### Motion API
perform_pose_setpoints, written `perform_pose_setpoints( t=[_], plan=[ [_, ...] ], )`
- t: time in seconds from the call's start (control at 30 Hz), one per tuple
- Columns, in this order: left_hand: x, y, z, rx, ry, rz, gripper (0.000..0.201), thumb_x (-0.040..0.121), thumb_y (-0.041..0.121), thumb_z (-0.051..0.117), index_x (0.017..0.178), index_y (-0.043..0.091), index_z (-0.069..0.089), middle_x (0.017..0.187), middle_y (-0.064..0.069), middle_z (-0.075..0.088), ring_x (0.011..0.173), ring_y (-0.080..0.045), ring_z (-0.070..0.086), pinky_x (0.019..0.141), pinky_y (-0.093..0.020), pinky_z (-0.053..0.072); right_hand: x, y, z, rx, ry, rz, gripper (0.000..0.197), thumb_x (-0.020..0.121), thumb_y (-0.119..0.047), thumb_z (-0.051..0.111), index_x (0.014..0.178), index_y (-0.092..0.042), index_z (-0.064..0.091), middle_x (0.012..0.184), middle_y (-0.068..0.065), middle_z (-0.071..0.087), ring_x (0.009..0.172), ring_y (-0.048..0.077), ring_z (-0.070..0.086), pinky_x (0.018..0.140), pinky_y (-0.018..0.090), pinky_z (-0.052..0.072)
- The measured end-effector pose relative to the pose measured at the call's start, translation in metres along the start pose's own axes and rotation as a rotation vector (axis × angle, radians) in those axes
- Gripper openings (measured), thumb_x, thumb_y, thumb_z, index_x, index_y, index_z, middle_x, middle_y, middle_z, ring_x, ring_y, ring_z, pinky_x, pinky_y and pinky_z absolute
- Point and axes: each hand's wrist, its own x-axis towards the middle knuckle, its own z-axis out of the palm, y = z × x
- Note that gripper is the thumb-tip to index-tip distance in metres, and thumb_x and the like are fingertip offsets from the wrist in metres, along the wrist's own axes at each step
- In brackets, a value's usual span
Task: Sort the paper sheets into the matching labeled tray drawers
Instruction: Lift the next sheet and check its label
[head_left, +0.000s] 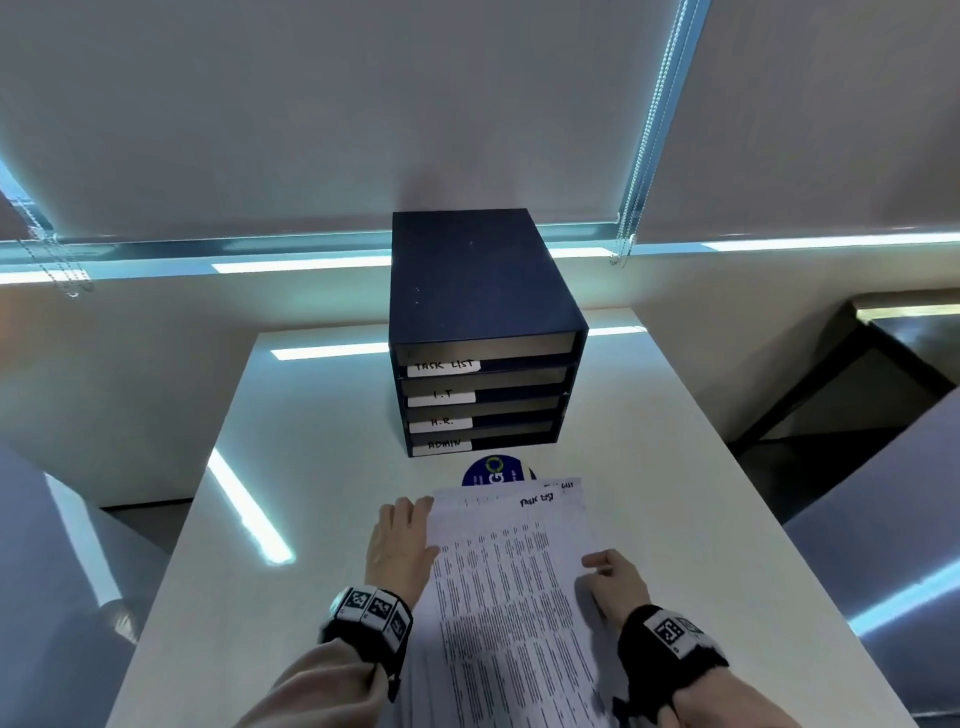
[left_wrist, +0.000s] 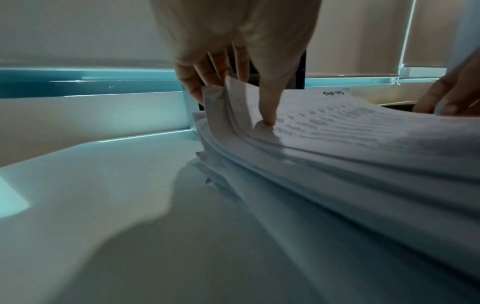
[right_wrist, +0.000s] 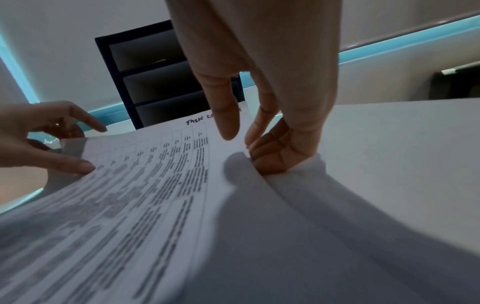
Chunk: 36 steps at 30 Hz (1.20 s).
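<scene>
A thick stack of printed paper sheets (head_left: 509, 587) lies on the white table (head_left: 311, 415); its top sheet is hand-marked "TASK LIST". Behind it stands a dark blue tray drawer unit (head_left: 483, 291) with slots labeled TASK LIST (head_left: 444, 366), I.T (head_left: 441, 396), H.R. (head_left: 441, 423) and ADMIN (head_left: 443, 445). My left hand (head_left: 402, 540) pinches the left edge of the upper sheets: the thumb (left_wrist: 267, 107) presses on top, with the fingers behind the raised edge. My right hand (head_left: 615, 577) grips the right edge, fingers curled against the paper (right_wrist: 270, 156), index finger held above it.
A round blue sticker (head_left: 493, 473) shows on the table between the stack and the drawer unit. A dark side table (head_left: 883, 364) stands lower at the right. Blind cords (head_left: 639, 156) hang by the window behind. The table's edges drop off left and right.
</scene>
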Motion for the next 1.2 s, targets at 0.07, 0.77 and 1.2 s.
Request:
perform_pose_setpoints(
  t=[0.07,0.77,1.2],
  plan=[
    [-0.006,0.002,-0.001,0.018,0.058,0.01,0.063,0.044,0.021,0.09,0.099,0.018,0.058,0.087,-0.001,0.057,0.075,-0.022,0.054,0.06,-0.029,0.05,-0.005,0.001,-0.001,-0.006,-0.013,-0.01,0.016,0.09,-0.004,0.049,0.103,-0.014,0.052,0.091,0.008,0.053,0.07,0.02,0.051,0.057,0.024,0.039],
    [-0.011,0.039,-0.117,-1.031,-0.031,-0.076,0.006,0.095,0.019,0.052,0.095,0.018,0.059,0.059,0.009,0.058,0.051,0.0,0.052,0.053,-0.015,0.044,-0.027,-0.036,-0.024,0.373,-0.254,-0.14,0.039,0.087,-0.007,0.065,0.124,-0.01,0.053,0.116,0.005,0.06,0.085,0.004,0.058,0.062,0.014,0.041],
    [0.047,0.004,-0.095,-1.303,0.027,-0.493,0.027,0.098,0.01,0.045,0.085,0.019,0.066,0.113,-0.023,0.065,0.092,-0.031,0.061,0.087,-0.043,0.049,-0.043,-0.038,-0.026,0.579,-0.454,-0.193,0.023,0.093,-0.004,0.055,0.114,0.0,0.062,0.092,0.013,0.072,0.063,0.016,0.069,0.05,0.022,0.052]
  ],
)
